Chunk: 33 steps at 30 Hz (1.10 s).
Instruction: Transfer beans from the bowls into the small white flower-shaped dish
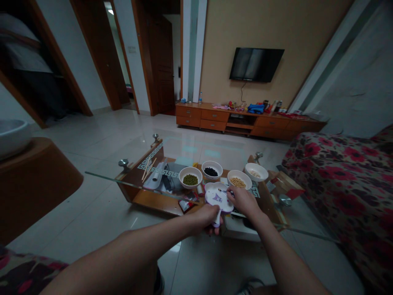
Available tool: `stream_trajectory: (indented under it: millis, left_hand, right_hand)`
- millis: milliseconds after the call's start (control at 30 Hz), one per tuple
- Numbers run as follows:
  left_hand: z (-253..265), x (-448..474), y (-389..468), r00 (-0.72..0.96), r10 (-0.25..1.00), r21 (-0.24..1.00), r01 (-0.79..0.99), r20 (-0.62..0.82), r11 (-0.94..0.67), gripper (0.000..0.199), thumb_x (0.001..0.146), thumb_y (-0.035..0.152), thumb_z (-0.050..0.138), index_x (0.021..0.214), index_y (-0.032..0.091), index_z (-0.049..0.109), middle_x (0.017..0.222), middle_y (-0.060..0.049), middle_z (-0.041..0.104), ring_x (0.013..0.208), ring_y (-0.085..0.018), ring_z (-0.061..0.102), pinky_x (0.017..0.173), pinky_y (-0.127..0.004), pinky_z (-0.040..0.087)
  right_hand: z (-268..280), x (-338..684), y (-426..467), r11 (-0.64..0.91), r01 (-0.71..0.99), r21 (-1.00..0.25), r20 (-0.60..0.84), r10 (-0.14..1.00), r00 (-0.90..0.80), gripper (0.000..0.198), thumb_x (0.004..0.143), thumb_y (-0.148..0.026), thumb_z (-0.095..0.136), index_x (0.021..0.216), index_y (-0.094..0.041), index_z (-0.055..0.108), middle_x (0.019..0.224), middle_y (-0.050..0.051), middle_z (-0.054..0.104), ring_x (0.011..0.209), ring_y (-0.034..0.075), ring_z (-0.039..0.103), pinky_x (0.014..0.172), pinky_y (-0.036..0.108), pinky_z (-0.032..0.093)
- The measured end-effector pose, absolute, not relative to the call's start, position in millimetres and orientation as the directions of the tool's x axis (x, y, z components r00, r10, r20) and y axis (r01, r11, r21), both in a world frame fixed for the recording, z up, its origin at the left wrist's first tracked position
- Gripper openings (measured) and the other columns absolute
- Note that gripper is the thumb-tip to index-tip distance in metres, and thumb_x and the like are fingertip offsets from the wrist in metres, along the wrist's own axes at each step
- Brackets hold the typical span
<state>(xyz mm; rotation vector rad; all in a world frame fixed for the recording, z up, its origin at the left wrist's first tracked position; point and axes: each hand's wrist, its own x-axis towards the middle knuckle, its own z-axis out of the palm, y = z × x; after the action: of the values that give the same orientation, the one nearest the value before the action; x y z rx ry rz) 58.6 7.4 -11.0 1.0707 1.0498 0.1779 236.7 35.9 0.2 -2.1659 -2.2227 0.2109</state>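
My left hand (210, 219) is closed round the handle of a white, purple-edged, flower-shaped hand mirror (211, 192), with a purple cartoon figure on the face turned up. Between the fingertips of my right hand (244, 200) is a thin brush-like stick (222, 191), its tip over that face; whether it touches cannot be seen. Just beyond stand white bowls: one of green beans (190, 180), one of black beans (211, 171), one of yellowish beans (238, 182) and one of pale pieces (254, 173).
A glass-topped coffee table (172, 168) bears the bowls. Wooden chopsticks (149, 169) lie at its left side. A floral sofa (334, 180) is at right, a wooden stand (37, 180) at left. A person (27, 53) stands in the left doorway. A TV cabinet (215, 116) lines the far wall.
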Motion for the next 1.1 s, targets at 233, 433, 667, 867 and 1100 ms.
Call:
stream_trajectory:
  millis: [233, 433, 667, 867, 1100]
  left_hand:
    - [-10.0, 59.2, 6.7, 0.527, 0.588, 0.787, 0.348, -0.614, 0.51, 0.042, 0.092, 0.031, 0.021, 0.071, 0.016, 0.054, 0.045, -0.002, 0.051, 0.033, -0.011, 0.037, 0.039, -0.022, 0.027]
    - [-10.3, 59.2, 6.8, 0.526, 0.591, 0.788, 0.341, -0.612, 0.512, 0.041, 0.091, 0.032, 0.022, 0.071, 0.017, 0.055, 0.043, -0.002, 0.05, 0.032, -0.011, 0.037, 0.038, -0.021, 0.025]
    - [-10.3, 59.2, 7.6, 0.525, 0.587, 0.784, 0.335, -0.616, 0.523, 0.04, 0.091, 0.031, 0.022, 0.071, 0.017, 0.054, 0.045, -0.003, 0.051, 0.033, -0.012, 0.037, 0.038, -0.022, 0.025]
    - [-5.0, 58.6, 6.4, 0.526, 0.582, 0.782, 0.361, -0.621, 0.509, 0.041, 0.092, 0.032, 0.021, 0.072, 0.017, 0.054, 0.045, -0.002, 0.05, 0.034, -0.011, 0.037, 0.039, -0.022, 0.026]
    - [-7.8, 58.7, 7.1, 0.534, 0.582, 0.788, 0.361, -0.613, 0.499, 0.04, 0.091, 0.032, 0.021, 0.073, 0.017, 0.053, 0.045, -0.002, 0.051, 0.034, -0.011, 0.037, 0.04, -0.022, 0.027]
  right_hand:
    - [-0.3, 236.1, 34.8, 0.022, 0.993, -0.12, -0.07, 0.997, -0.031, 0.027, 0.091, -0.036, 0.042, 0.102, -0.024, 0.064, 0.097, 0.008, 0.07, 0.089, 0.02, 0.064, 0.07, 0.026, 0.038]
    - [1.0, 235.2, 34.7, 0.024, 0.993, -0.116, -0.076, 0.997, -0.033, 0.028, 0.091, -0.037, 0.042, 0.104, -0.023, 0.064, 0.099, 0.008, 0.07, 0.091, 0.02, 0.064, 0.069, 0.026, 0.038]
    - [3.2, 234.2, 33.1, 0.041, 0.992, -0.117, -0.068, 0.996, -0.049, 0.027, 0.091, -0.035, 0.042, 0.105, -0.024, 0.063, 0.099, 0.008, 0.07, 0.091, 0.02, 0.064, 0.071, 0.026, 0.038]
    - [8.2, 236.1, 31.0, 0.039, 0.991, -0.129, -0.039, 0.998, -0.044, 0.03, 0.092, -0.035, 0.041, 0.108, -0.024, 0.063, 0.102, 0.008, 0.07, 0.096, 0.022, 0.063, 0.073, 0.028, 0.04]
    - [18.1, 220.9, 40.1, 0.0, 0.988, -0.157, 0.141, 0.99, 0.023, 0.033, 0.094, -0.039, 0.038, 0.111, -0.025, 0.062, 0.102, 0.007, 0.07, 0.095, 0.021, 0.064, 0.073, 0.027, 0.041]
